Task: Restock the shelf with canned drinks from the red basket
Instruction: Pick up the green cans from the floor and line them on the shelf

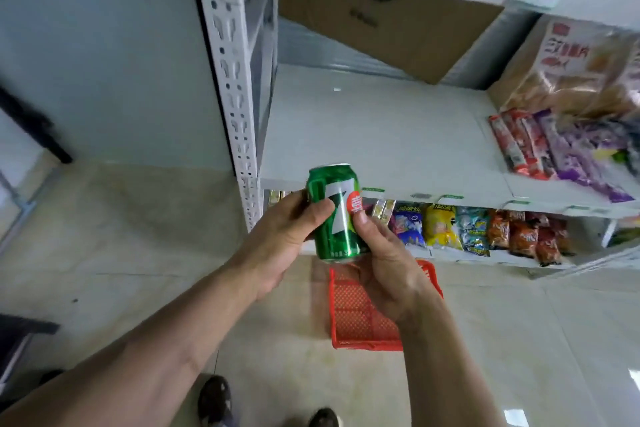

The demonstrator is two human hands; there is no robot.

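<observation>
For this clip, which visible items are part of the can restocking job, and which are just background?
Job items: green can, gripped by left hand and right hand; red basket on the floor; white shelf, bare on its left part.

Background: cardboard box, snack packets on the lower shelf, purple and red packs, shoes.

Green aluminium drink can [337,213] held between left hand [285,236] and right hand [388,263], before white metal shelf [374,135]; red plastic mesh basket [353,315] on floor below; snack packets [561,146] on shelf, right.
</observation>
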